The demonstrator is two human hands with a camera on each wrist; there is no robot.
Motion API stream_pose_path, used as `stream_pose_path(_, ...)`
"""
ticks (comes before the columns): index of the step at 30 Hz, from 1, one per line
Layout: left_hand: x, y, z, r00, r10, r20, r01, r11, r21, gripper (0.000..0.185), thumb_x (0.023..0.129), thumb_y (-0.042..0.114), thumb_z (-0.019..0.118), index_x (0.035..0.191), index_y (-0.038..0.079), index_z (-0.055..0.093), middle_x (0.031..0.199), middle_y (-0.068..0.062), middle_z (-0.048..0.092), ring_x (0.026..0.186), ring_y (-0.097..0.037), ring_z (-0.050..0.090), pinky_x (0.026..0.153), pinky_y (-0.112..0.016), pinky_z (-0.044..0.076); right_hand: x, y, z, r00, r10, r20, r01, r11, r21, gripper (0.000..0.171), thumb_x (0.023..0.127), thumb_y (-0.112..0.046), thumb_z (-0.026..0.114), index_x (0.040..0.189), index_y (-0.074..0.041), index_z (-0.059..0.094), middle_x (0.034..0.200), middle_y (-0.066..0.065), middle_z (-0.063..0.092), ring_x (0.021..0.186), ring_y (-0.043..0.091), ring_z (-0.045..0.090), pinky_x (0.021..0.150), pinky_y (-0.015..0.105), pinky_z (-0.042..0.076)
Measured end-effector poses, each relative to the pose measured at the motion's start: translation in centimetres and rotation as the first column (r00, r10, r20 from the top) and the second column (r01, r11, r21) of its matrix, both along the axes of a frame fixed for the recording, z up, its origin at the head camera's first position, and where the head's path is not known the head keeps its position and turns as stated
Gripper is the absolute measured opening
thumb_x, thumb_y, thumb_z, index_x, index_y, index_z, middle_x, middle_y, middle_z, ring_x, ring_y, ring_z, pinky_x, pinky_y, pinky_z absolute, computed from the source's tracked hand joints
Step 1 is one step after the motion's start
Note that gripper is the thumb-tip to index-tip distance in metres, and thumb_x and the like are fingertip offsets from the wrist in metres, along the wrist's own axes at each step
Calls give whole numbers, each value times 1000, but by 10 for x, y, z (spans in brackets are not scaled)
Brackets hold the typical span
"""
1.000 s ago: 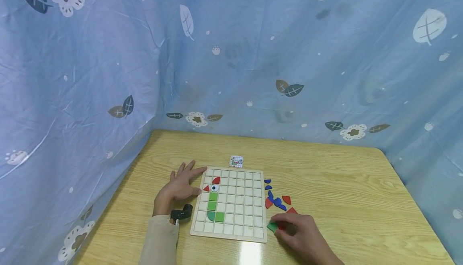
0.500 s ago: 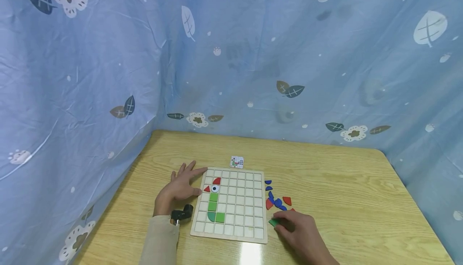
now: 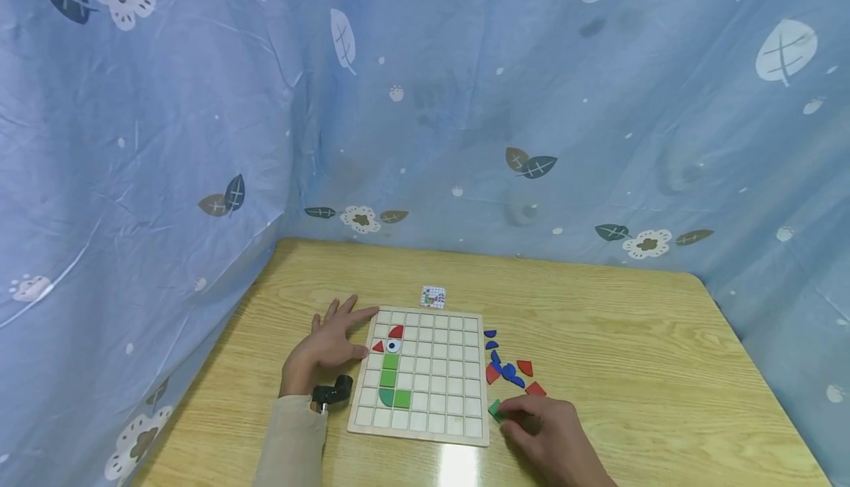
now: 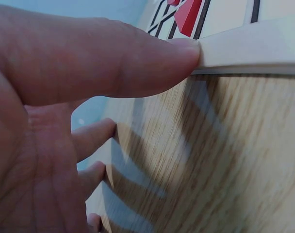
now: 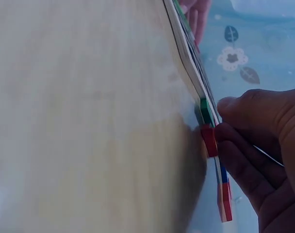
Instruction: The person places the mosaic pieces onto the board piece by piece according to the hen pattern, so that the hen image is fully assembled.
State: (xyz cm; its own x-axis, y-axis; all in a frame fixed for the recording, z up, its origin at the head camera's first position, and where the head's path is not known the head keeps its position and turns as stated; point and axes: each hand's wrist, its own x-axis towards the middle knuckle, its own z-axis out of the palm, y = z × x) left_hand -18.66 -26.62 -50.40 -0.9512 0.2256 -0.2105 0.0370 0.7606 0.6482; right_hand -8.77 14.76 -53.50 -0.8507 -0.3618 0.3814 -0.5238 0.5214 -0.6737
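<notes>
My left hand (image 3: 330, 340) lies spread at the left side of a wooden grid board (image 3: 434, 434), its thumb (image 4: 176, 60) and index fingertip touching the board's edge. The other left fingertips rest on the table. At the board's right edge, my right hand (image 3: 547, 428) pinches a small green tile (image 3: 495, 410) between thumb and fingertips; they cover part of it. In the right wrist view a red tile (image 5: 209, 141) sits close by the index fingertip. On the board are green tiles (image 3: 389, 378), a round eye tile (image 3: 393, 346), a red triangle (image 3: 378, 346) and a red quarter-round (image 3: 396, 332).
Several blue pieces (image 3: 508, 371), a red quarter-round (image 3: 525, 367) and other red tiles (image 3: 536, 389) lie right of the board. A small pattern card (image 3: 433, 296) lies behind it. A blue patterned curtain (image 3: 425, 140) borders the table (image 3: 617, 339).
My right hand has shifted slightly, and the green tile has turned and moved a little left toward the board. A red tile beside the hand shows more now. My left hand stays put.
</notes>
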Motion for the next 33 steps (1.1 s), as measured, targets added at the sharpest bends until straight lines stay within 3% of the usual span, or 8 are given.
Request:
stream_pose_path(3,0,0,0,1000,-5,0,5,1000,8,78,94,8,81,166,19,51,182,-26,14,167,-57,-4,124,-85,-8,-5,0,1,998,-19,-57,21,999,38,35,77,3,95,101,-21,83,99,-15,83,89,-1,77,84,6,54)
stream_pose_path(8,0,-1,0,1000,-1,0,1,1000,20,78,94,7,81,165,20,51,182,-25,13,167,-57,-5,125,-84,-9,-14,-2,2,995,67,-78,-63,996,59,44,77,5,93,111,-20,83,105,-9,84,98,7,80,92,2,49)
stream_pose_path(11,1,-1,1,1000,0,5,0,1000,18,78,95,7,81,166,20,51,183,-25,13,167,-56,-5,125,-84,-9,-15,-4,2,995,86,-44,-82,994,74,44,77,4,92,113,-21,83,108,-8,85,103,8,80,93,5,52)
stream_pose_path(18,1,0,1,1000,2,1,-2,1000,8,78,95,8,81,166,21,51,183,-24,14,167,-56,-5,126,-83,-9,-10,0,3,1000,18,7,-19,989,150,32,81,-11,96,107,-23,84,102,-15,82,96,1,75,83,26,64)
stream_pose_path(24,1,0,0,1000,3,-6,-3,1000,2,78,94,8,82,165,21,51,182,-24,14,167,-56,-4,125,-84,-8,-6,5,7,995,32,98,-46,989,141,27,85,-17,95,108,-21,84,101,-15,81,89,-3,70,80,25,63)
stream_pose_path(29,1,0,-1,1000,2,-7,-2,1000,-3,78,94,9,82,166,21,51,183,-24,14,167,-56,-3,125,-85,-7,-7,7,11,976,77,202,-103,988,116,27,89,-15,92,114,-20,83,105,-11,81,90,-4,69,81,23,63)
stream_pose_path(33,0,0,-1,1000,0,-6,0,1000,1,78,95,8,82,166,21,51,182,-24,14,167,-56,-4,125,-84,-7,-8,6,10,970,114,216,-140,985,106,29,90,-8,89,117,-19,83,108,-9,82,91,-3,69,81,22,63)
